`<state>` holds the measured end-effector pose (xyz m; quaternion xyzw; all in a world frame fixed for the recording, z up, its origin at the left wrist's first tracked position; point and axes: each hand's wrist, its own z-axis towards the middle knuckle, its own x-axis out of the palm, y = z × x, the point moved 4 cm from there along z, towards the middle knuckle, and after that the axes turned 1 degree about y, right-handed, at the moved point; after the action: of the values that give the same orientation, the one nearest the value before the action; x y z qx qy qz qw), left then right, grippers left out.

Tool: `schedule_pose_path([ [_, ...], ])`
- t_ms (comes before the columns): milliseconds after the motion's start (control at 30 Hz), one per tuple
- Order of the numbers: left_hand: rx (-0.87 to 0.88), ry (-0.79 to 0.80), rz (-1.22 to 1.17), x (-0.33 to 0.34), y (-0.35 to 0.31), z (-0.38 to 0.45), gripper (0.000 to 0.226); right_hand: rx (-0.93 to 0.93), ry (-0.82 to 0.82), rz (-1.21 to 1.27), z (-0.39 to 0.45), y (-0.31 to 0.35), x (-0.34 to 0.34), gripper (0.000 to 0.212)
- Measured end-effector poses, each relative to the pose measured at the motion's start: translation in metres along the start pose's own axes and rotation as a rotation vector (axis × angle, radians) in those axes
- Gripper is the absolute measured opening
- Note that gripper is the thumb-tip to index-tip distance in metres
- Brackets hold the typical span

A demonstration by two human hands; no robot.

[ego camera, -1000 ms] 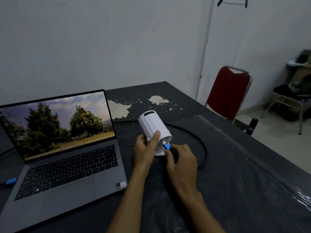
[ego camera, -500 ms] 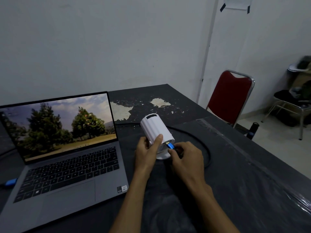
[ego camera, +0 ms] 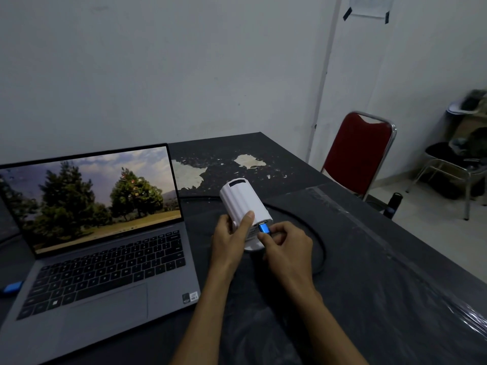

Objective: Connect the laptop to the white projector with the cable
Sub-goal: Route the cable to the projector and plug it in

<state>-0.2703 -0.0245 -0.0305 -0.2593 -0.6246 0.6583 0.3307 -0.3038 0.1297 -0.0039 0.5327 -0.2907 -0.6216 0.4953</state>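
A white cylinder-shaped projector [ego camera: 243, 200] lies tilted at the table's middle. My left hand [ego camera: 230, 239] grips its near end, thumb on top. My right hand [ego camera: 286, 247] pinches a blue cable plug [ego camera: 264, 228] pressed against the projector's rear face. Whether the plug is fully in the port is hidden by my fingers. The black cable [ego camera: 317, 242] loops round behind the projector toward the open grey laptop [ego camera: 105, 259] on the left, whose screen shows trees. A second blue plug [ego camera: 11, 287] sits at the laptop's left edge.
The black-covered table [ego camera: 382, 285] has peeled white patches at the back. Its right edge runs diagonally. A red chair [ego camera: 358, 159] stands beyond that edge, with a dark bottle [ego camera: 394, 205] on the floor beside it. Another chair holding bags [ego camera: 458, 156] is at far right.
My right hand has pushed the blue plug closer against the projector's rear face. My left hand keeps its hold. The view has shifted slightly.
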Motion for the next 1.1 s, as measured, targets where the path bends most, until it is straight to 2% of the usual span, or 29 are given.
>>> schedule_pose_path([
  [200,0.004,0.001,0.024,0.0,-0.001,0.0,0.039,-0.051,-0.002,0.01,-0.003,0.004,0.002,0.009],
  [367,0.019,0.014,0.015,0.001,-0.001,-0.001,0.031,-0.129,-0.07,-0.05,-0.003,0.007,0.001,0.011],
  [533,0.018,0.029,0.013,0.001,0.0,0.0,0.036,-0.144,-0.101,-0.057,-0.006,0.006,0.005,0.008],
  [700,-0.047,0.035,0.027,0.0,0.001,0.001,0.052,-0.166,-0.12,-0.024,-0.015,0.007,0.014,0.009],
  [833,-0.062,-0.056,0.093,0.005,0.0,-0.004,0.065,-0.214,-0.123,-0.053,-0.022,0.007,0.017,0.01],
  [967,0.026,-0.199,0.198,0.011,-0.004,-0.014,0.049,-0.251,-0.121,-0.09,-0.027,0.004,0.017,0.011],
  [1100,0.052,-0.288,0.189,0.009,-0.003,-0.016,0.048,-0.273,-0.122,-0.137,-0.029,0.005,0.019,0.011],
])
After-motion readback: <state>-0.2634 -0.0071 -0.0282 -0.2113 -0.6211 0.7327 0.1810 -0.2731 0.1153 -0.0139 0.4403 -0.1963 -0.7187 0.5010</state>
